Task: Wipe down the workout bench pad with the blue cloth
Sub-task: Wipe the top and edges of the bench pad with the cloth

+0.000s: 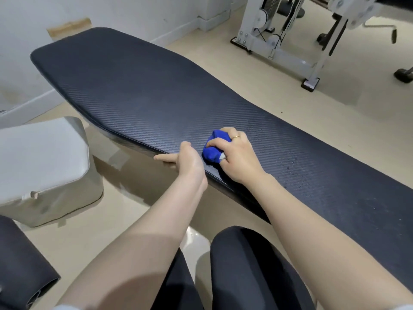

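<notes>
A long dark bench pad (138, 90) with a woven texture runs from the far left to the near right. Small water droplets speckle its right part. My right hand (237, 157) is shut on a bunched blue cloth (213, 149) and presses it on the pad close to the near edge. A ring shows on one finger of that hand. My left hand (185, 158) grips the near edge of the pad just left of the cloth, with the thumb on top and the fingers wrapped under the rim.
A grey padded block (44, 166) stands on the floor at the left. A black foam roller (24, 269) lies at the bottom left. A white cable machine frame (288, 48) stands at the far right. Beige floor surrounds the bench, and my dark-clad knees (257, 269) are below.
</notes>
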Demonstrator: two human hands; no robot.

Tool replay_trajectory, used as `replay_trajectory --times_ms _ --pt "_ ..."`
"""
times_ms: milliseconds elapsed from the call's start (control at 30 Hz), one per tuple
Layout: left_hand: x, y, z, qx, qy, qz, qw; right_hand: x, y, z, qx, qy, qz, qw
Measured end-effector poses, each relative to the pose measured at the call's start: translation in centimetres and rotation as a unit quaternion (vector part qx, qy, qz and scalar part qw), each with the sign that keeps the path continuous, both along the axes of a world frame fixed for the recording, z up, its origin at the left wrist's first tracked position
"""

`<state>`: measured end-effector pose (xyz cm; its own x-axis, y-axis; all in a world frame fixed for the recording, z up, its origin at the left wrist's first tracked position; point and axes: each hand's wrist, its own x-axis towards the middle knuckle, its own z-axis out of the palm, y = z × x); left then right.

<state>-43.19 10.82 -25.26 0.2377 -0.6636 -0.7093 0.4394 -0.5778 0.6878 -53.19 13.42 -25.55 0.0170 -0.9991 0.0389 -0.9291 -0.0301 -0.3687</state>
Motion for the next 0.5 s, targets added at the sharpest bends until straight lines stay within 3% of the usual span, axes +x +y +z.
replay_trajectory --times_ms 200,500 --pt "-0.4 0.8 -1.2 -0.049 -0.044 -0.011 0.998 -4.5 5.6 0.1 -0.005 -0.016 -0.006 1.0" --pt "-1.0 3.3 -2.3 -0.081 -0.149 -0.094 0.981 -2.6 0.2 0.0 -0.015 0.0 -0.003 1.0"
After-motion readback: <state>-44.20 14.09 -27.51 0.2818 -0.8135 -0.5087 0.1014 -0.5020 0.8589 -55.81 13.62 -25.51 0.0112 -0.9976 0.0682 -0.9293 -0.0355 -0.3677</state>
